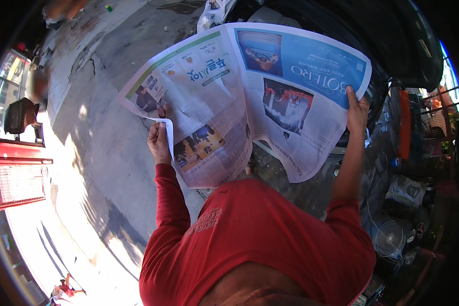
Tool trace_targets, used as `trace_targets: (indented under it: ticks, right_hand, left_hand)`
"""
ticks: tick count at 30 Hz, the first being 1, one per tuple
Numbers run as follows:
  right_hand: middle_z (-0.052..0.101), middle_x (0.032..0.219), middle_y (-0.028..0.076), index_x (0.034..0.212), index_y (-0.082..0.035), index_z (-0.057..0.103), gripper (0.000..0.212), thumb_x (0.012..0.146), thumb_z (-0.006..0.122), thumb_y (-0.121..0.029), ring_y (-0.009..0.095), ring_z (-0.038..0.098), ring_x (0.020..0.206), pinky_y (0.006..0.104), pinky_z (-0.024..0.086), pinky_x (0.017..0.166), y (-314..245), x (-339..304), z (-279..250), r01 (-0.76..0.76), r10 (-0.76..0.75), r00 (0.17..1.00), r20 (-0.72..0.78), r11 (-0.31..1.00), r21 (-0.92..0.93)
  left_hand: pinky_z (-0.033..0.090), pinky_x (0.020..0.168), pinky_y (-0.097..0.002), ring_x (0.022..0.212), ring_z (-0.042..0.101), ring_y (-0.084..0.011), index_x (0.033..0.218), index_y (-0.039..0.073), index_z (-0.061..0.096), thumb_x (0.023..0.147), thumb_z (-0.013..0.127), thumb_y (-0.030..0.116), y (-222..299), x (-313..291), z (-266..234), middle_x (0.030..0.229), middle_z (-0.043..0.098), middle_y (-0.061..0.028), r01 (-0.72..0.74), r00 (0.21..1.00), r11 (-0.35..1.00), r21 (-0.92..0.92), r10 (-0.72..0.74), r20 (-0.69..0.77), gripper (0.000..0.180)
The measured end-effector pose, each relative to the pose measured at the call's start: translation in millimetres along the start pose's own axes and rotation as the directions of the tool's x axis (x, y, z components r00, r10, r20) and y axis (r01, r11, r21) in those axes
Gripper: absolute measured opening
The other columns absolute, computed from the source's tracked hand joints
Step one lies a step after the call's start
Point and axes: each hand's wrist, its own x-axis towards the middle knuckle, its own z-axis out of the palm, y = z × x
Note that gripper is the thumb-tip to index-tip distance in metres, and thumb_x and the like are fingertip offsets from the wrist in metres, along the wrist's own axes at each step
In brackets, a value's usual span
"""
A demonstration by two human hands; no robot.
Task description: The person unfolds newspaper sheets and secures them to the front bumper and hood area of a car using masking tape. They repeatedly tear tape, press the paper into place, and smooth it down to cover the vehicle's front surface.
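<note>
A newspaper (201,109) hangs spread wide in front of me, with a fold running down its middle. Its left page has a green strip along the top and a colour photo lower down. A blue panel with a picture tops the right page, above a dark photo and columns of print. My left hand (159,143) pinches the left page's outer edge, thumb on the near face, and the paper curls there. At the right page's outer edge, below the blue panel, my right hand (357,113) is closed on the sheet. The bottom edges dangle loose and uneven.
Beyond the paper stands a dark vehicle (392,41) with an opened panel. A white plastic bag (213,15) sits at the paper's far edge. At right are a round fan-like item (390,237) and a filled sack (406,190). Cracked concrete ground (104,86) stretches left.
</note>
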Motion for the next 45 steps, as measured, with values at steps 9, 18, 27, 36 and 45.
trace_targets:
  ticks: [9, 18, 27, 36, 45]
  right_hand:
    - [0.076, 0.105, 0.011, 0.115, -0.003, 0.076, 0.042, 0.099, 0.073, -0.042, 0.019, 0.068, 0.098, 0.0365, 0.052, 0.089, -21.1, 1.4, -13.5, 0.106, -0.132, 0.976, -0.172, 0.983, -0.152]
    - [0.075, 0.080, 0.005, 0.096, -0.001, 0.079, 0.020, 0.093, 0.081, -0.021, 0.012, 0.065, 0.070, 0.0299, 0.049, 0.066, 5.7, -75.1, -70.5, 0.357, -0.336, 0.933, 0.130, 0.908, -0.218]
    - [0.075, 0.087, 0.004, 0.103, 0.002, 0.077, 0.015, 0.095, 0.077, -0.010, 0.010, 0.067, 0.078, 0.0273, 0.051, 0.070, 11.3, -69.6, -57.9, 0.243, -0.182, 0.956, 0.230, 0.931, -0.274]
    - [0.075, 0.086, 0.012, 0.100, 0.000, 0.076, 0.013, 0.090, 0.078, -0.009, 0.022, 0.071, 0.072, 0.0329, 0.054, 0.064, 41.5, 52.9, -9.9, 0.482, -0.388, 0.791, 0.472, 0.872, -0.090]
    - [0.073, 0.086, 0.012, 0.096, -0.002, 0.076, 0.015, 0.086, 0.081, -0.011, 0.026, 0.071, 0.073, 0.0357, 0.054, 0.065, 65.0, 102.2, 28.1, 0.505, -0.431, 0.649, 0.627, 0.860, 0.068]
  left_hand:
    - [0.041, 0.071, -0.0219, 0.076, 0.050, -0.0037, 0.093, 0.005, 0.069, 0.102, 0.066, 0.009, -39.4, 37.5, -25.6, 0.090, 0.063, 0.0060, 0.013, 0.994, 0.996, 0.088, -0.022, 0.105, 0.010]
    - [0.054, 0.076, -0.0279, 0.084, 0.067, -0.0114, 0.108, 0.000, 0.073, 0.090, 0.070, 0.005, -172.6, 5.9, -36.8, 0.103, 0.072, -0.0058, 0.250, 0.898, 0.906, 0.342, -0.349, 0.269, 0.019]
    - [0.058, 0.074, -0.0322, 0.093, 0.069, -0.0173, 0.124, 0.002, 0.067, 0.094, 0.069, 0.007, -283.8, -51.7, -24.3, 0.114, 0.071, -0.0068, 0.578, 0.814, 0.750, 0.323, -0.498, -0.299, 0.031]
    - [0.058, 0.077, -0.0379, 0.099, 0.068, -0.0252, 0.127, 0.000, 0.067, 0.104, 0.060, 0.041, -169.3, 39.6, 5.5, 0.117, 0.067, -0.0164, 0.350, 0.803, 0.894, 0.280, -0.132, -0.581, 0.048]
    - [0.050, 0.101, -0.0497, 0.120, 0.060, -0.0431, 0.121, -0.001, 0.073, 0.089, 0.070, 0.065, 51.3, 56.7, 296.4, 0.135, 0.054, -0.0262, -0.365, 0.684, 0.900, 0.239, 0.085, 0.724, 0.073]
